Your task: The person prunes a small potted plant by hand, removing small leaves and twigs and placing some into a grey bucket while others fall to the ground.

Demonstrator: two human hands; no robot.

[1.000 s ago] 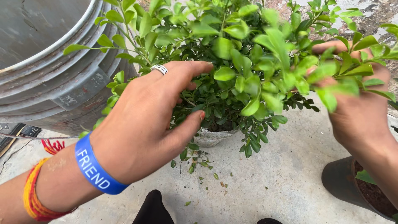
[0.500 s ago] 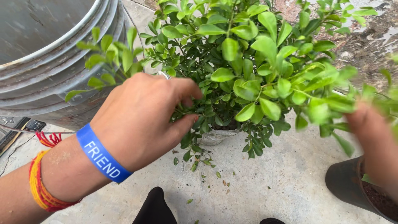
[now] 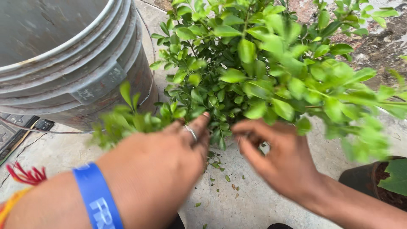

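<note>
Here, both of your hands sit low at the near edge of the bushy green small-leaved shrub (image 3: 263,68), which spreads up and away from you across the upper middle and right of the view. Your left hand (image 3: 165,165), with its blue rubber wristband (image 3: 98,199) and a thin silver ring (image 3: 192,132), lies palm down with the fingers together, their tips pushed into the lowest leaves; whether they pinch anything in there cannot be told, since foliage hides them. Your right hand (image 3: 282,159) is just beside it, fingers loosely curled and slightly apart, clamped on nothing that shows, and somewhat blurred.

The shrub's stems rise roughly upright from a base hidden behind the leaves, directly ahead of the gap between your two hands. Both hands are about equally near that hidden base, the left perhaps a touch deeper in the leaves.

A large grey ribbed metal tub (image 3: 72,63) stands to the left, close to the foliage. A dark brown pot (image 3: 360,180) shows at the right edge. Small fallen leaves dot the pale concrete floor (image 3: 237,199) below your hands.
</note>
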